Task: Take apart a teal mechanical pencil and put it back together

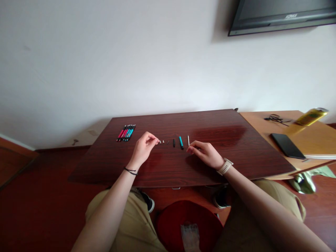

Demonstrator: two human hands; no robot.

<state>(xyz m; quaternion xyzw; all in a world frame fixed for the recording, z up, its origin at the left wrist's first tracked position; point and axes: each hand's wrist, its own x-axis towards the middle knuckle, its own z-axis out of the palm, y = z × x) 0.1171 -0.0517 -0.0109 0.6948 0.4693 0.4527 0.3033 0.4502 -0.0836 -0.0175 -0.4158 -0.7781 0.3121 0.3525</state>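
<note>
On a dark red-brown table [236, 154] lie the parts of a taken-apart pen in a row: small pale bits [163, 141], a black piece [173, 142], a blue barrel [181, 142] and a thin white refill [188, 140]. My left hand [144, 149] pinches a tiny pale part at the row's left end, just above the tabletop. My right hand [206, 153] rests on the table below the refill, fingers curled, fingertips close to it; whether it holds anything is hidden. A bundle of pink, blue and black pens [126, 133] lies at the far left.
A lighter wooden desk [322, 138] adjoins on the right, carrying a black phone [287, 146], a yellow can [311, 117] and a tangled cable [275, 119]. A wall-mounted screen [283, 15] hangs above. My knees and a red stool [189, 224] sit below the table edge.
</note>
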